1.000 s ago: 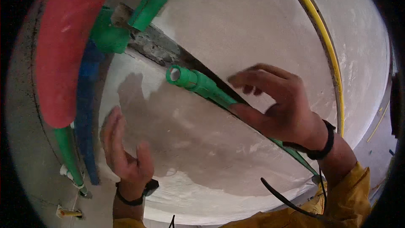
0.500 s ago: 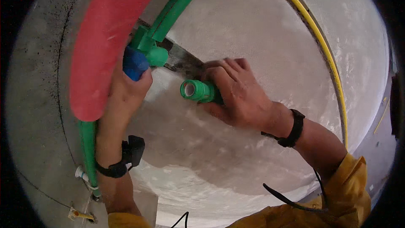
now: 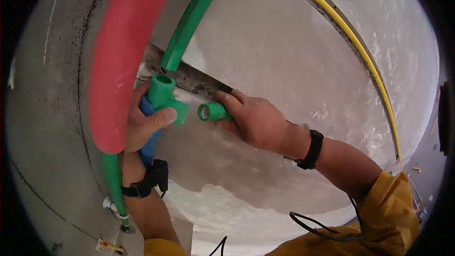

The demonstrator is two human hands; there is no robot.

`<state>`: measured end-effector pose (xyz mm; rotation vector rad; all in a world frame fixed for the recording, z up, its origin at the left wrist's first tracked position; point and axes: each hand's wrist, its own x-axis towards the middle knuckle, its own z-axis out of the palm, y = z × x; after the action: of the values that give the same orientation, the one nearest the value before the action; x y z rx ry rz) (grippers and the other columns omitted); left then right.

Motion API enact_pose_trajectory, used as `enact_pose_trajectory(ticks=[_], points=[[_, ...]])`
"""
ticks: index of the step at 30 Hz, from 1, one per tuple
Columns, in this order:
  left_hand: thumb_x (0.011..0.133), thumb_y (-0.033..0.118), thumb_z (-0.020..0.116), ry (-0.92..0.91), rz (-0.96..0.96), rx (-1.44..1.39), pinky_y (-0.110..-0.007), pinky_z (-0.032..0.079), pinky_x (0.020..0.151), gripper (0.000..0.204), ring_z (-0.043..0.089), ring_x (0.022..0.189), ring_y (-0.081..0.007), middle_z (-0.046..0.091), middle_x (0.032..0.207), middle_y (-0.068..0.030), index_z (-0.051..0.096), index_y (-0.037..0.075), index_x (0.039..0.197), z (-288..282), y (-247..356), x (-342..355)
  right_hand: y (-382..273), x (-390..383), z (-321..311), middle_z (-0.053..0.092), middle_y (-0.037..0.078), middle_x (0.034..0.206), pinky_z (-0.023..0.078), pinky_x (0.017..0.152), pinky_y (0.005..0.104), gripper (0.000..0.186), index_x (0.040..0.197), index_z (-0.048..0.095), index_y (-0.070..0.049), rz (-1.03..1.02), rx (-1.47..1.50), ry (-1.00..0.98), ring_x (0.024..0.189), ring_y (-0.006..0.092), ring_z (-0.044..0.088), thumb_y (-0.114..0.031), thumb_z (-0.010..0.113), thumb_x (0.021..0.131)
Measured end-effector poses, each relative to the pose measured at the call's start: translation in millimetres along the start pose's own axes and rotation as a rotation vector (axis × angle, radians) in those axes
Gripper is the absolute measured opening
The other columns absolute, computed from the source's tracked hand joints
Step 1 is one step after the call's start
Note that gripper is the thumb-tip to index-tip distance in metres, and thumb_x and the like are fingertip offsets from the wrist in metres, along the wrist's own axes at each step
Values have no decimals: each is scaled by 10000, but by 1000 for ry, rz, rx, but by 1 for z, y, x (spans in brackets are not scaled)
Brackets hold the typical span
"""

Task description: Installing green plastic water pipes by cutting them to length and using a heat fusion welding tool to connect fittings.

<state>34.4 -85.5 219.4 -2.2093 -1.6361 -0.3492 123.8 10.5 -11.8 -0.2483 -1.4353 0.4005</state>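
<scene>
Fingers [image 3: 159,117] of the left hand [image 3: 140,125] are clenched around a green tee fitting [image 3: 163,96], the thumb pressed across its side branch, with a blue sleeve [image 3: 148,135] of pipe insulation caught under the same grip. Just to the right of the tee, the right hand [image 3: 256,121] has its fingers wrapped tight round the end of a short green pipe [image 3: 213,112], whose open mouth points at the tee's side branch. The two are near each other but not touching; a small gap shows between them, so the pipe end is not yet seated in the fitting, and that joining looks like what is left to do.

Above the tee, a long green pipe [image 3: 192,19] runs up the grey plastered wall [image 3: 284,42]; its lower end stops short of the tee's upper socket, so that joint looks open as well. Behind the tee is a rough chase [image 3: 199,79] cut into the wall. To the left of the tee a thick red foam tube [image 3: 121,57] curves down, blurred, and below it a thin green pipe [image 3: 113,180] carries on downward. Far to the right of the tee a yellow conduit [image 3: 360,47] arcs across the wall. Both wrists wear black bands, and a yellow sleeve [image 3: 388,208] covers the right arm.
</scene>
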Motion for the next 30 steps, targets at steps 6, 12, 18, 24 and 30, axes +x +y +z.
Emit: enact_pose_trajectory(ticks=[6, 12, 18, 24, 30], points=[[717, 299, 797, 73, 81, 22, -302, 471, 808, 567, 583, 872, -159, 617, 938, -60, 571, -2, 1141, 11, 26, -4, -3, 0, -2, 555, 173, 1029, 503, 649, 435, 463, 1242, 436, -51, 35, -59, -35, 777, 365, 620, -241, 620, 862], [708, 252, 802, 117, 90, 6, -283, 468, 793, 510, 578, 856, -134, 615, 918, -52, 578, 14, 1100, 23, 37, -14, -2, 0, 0, 546, 171, 1005, 507, 636, 434, 476, 1248, 431, -45, 10, -97, -18, 773, 354, 620, -236, 614, 851], [708, 163, 800, 102, 77, -157, -256, 463, 786, 496, 565, 855, -113, 608, 933, -38, 561, 7, 1113, 30, 42, -18, -2, -1, 1, 538, 172, 994, 504, 653, 443, 471, 1253, 430, -41, 10, -116, -14, 790, 357, 618, -242, 602, 863], [740, 153, 789, 59, 91, -131, -248, 462, 788, 512, 557, 867, -107, 594, 982, -33, 531, 1, 1156, 31, 43, -21, -3, -2, 3, 535, 181, 999, 501, 660, 444, 466, 1256, 429, -30, 33, -128, -30, 792, 365, 614, -222, 593, 864], [739, 140, 785, 156, 120, 54, -264, 462, 781, 482, 550, 860, -118, 589, 976, -44, 536, 6, 1129, 47, 56, -29, 0, -2, 6, 543, 181, 989, 505, 661, 445, 453, 1254, 436, -39, 36, -134, -21, 777, 362, 621, -216, 587, 865]])
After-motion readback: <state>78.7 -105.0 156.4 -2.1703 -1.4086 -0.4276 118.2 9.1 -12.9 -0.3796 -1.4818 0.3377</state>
